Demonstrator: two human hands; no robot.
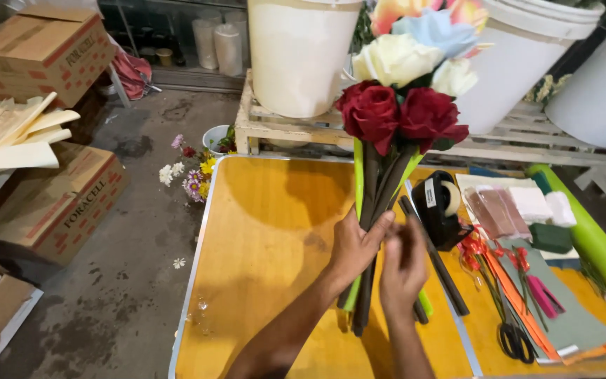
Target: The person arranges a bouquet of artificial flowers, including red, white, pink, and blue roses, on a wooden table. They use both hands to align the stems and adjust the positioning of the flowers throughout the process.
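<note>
Red foam roses (401, 116) above, stems (380, 203) gripped by left hand (355, 249), right hand (402, 270) pinching beside

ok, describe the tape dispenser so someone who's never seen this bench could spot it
Start at the orange wooden table with a metal rim. Just right of the bunch of red, cream and blue artificial flowers on dark stems, held by the left hand, sits the black plastic tape dispenser. It is the only bulky black thing there, with a pale tape roll on top.
</note>
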